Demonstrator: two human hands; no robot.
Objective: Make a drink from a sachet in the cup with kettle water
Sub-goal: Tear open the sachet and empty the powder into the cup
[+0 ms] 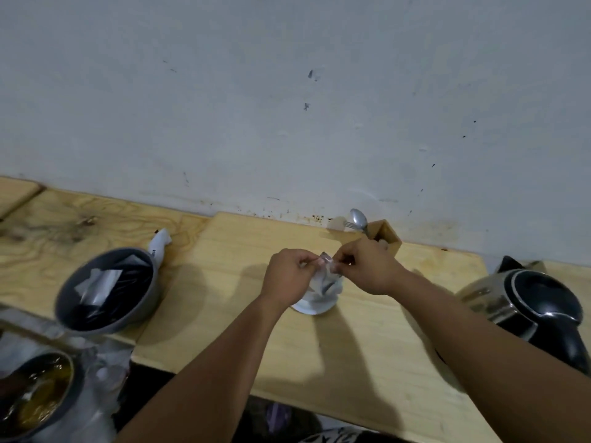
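A small silvery sachet (pixel 326 276) hangs over a white cup (pixel 315 303) that stands mid-table. My left hand (pixel 289 276) pinches the sachet's top edge from the left, and my right hand (pixel 367 266) pinches the same edge from the right. Both hands hover just above the cup, which they partly hide. A steel kettle (pixel 531 302) with a black lid and handle sits at the right, lid closed.
A grey bowl (pixel 108 289) holding several sachets stands at the left, with a white sachet (pixel 160 244) behind it. A wooden holder (pixel 385 239) with a spoon (pixel 358 219) is by the wall. A glass dish with food (pixel 35 391) sits bottom left.
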